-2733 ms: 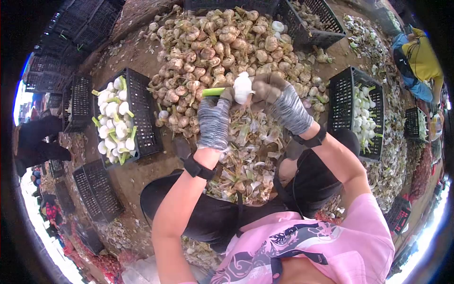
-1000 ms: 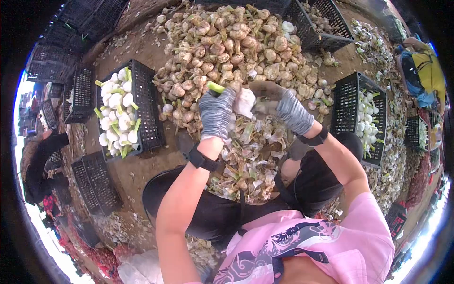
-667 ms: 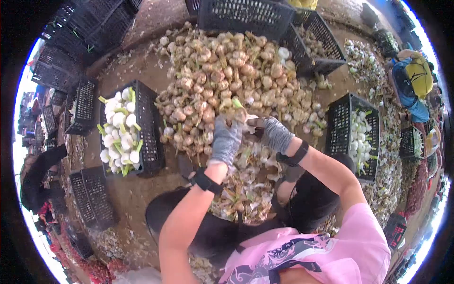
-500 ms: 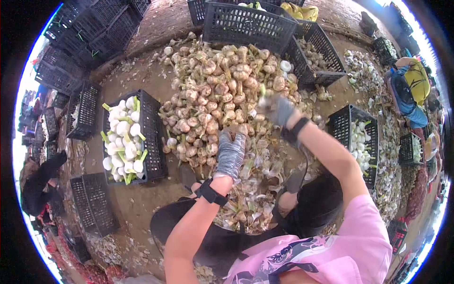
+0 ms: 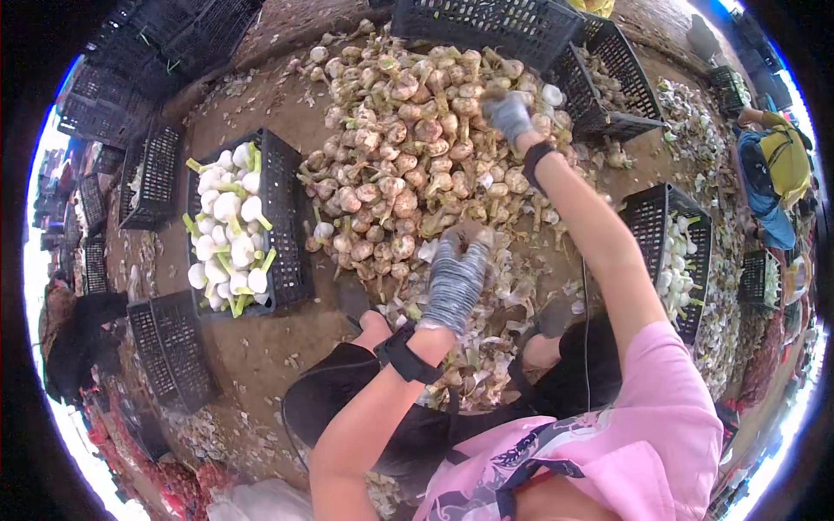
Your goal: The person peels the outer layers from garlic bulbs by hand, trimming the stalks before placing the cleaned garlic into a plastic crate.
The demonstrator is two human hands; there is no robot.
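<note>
Over the loose husks at the near edge of a heap of unpeeled garlic bulbs (image 5: pixel 400 165) is my left hand (image 5: pixel 456 278), in a grey striped glove. Its fingers curl inward around something I cannot make out, their tips brown. My right hand (image 5: pixel 511 120), gloved too, reaches out to the heap's far right side. Its fingers are smeared by motion, so any bulb in them is hidden. Close to its right lies a clean white garlic bulb (image 5: pixel 552 95). Papery garlic husks (image 5: pixel 473 347) cover the ground between my feet.
On the left stands a black crate of trimmed white garlic (image 5: pixel 228 226); a similar crate (image 5: pixel 686 260) is on the right. Further crates (image 5: pixel 486 30) border the heap's far side, one at far right (image 5: pixel 608 82). Another person (image 5: pixel 773 169) is at the right edge.
My right hand has moved forward, away from my left hand, to the far right of the heap. My left hand has shifted slightly right over the husks. The view has tilted down a little.
</note>
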